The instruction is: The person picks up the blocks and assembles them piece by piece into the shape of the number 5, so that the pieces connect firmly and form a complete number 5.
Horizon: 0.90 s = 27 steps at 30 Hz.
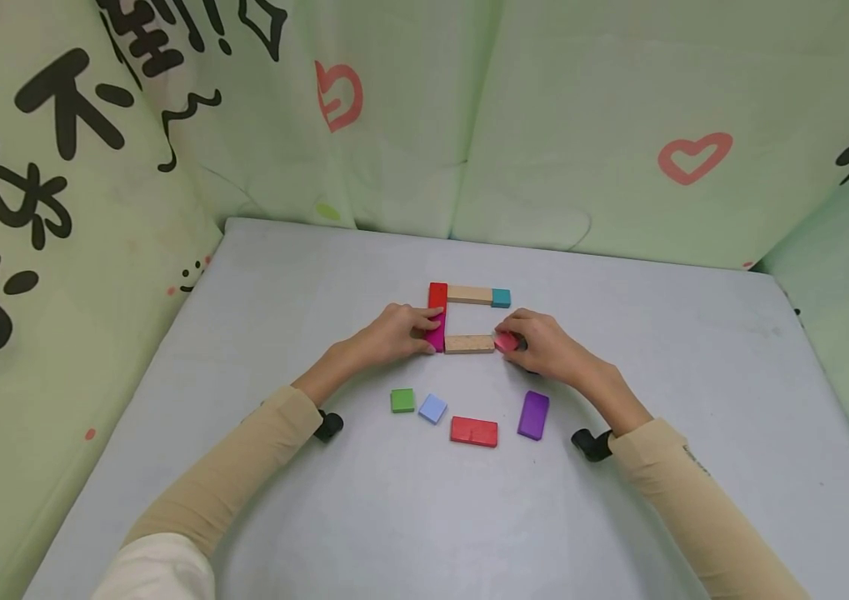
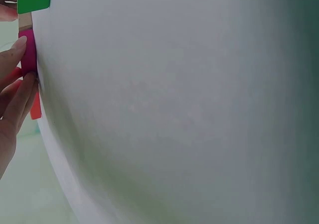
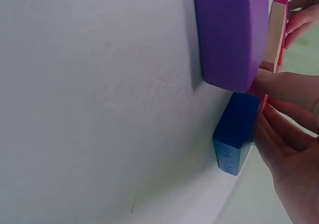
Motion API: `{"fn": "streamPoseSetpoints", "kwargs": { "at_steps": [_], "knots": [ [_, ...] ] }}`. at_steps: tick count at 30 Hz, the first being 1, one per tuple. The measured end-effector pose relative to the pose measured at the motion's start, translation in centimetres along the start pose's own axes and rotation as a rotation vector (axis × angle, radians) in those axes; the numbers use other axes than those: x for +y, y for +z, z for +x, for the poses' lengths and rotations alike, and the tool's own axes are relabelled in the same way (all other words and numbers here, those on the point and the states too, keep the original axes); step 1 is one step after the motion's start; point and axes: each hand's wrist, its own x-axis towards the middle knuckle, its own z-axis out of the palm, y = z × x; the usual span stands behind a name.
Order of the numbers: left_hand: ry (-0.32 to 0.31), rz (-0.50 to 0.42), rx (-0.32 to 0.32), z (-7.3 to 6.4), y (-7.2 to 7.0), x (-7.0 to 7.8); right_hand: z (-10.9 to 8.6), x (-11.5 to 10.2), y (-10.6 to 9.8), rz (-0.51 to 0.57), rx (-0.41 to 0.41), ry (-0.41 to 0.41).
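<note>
Pinching a small pink-red block (image 1: 506,342) in the right hand (image 1: 544,343), just right of the head view's middle, beside the lower wood block (image 1: 469,344), and holding the dark pink block (image 1: 435,337) in the left hand (image 1: 397,332), near the middle, maybe to stop any sliding.

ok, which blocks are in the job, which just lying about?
Job: far red block, magenta block, far wooden block, near wooden block, teal block, pink block.

Loose: green block, light-blue block, near red block, purple block, apparently dark-blue block.
</note>
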Motion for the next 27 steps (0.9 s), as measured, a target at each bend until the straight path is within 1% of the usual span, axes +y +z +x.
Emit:
{"fn": "streamPoseSetpoints", "kwargs": {
  "at_steps": [8, 11, 20, 27],
  "knots": [
    [-0.01, -0.002, -0.008, 0.1, 0.0, 0.1, -0.1, 0.0, -0.2, 0.007, -0.005, -0.003],
    [-0.007, -0.002, -0.014, 0.1, -0.1, 0.2, -0.3, 0.2, -0.4, 0.017, -0.002, 0.01],
    [0.0, 0.015, -0.02, 0.1, -0.1, 0.3, -1.8, 1.3, -1.5, 0.008, 0.008, 0.099],
    [0.004, 0.018, -0.022, 0.1, 0.0, 0.2, -3.0, 2.1, -1.7, 0.055, 0.024, 0.138]
  ]
}}
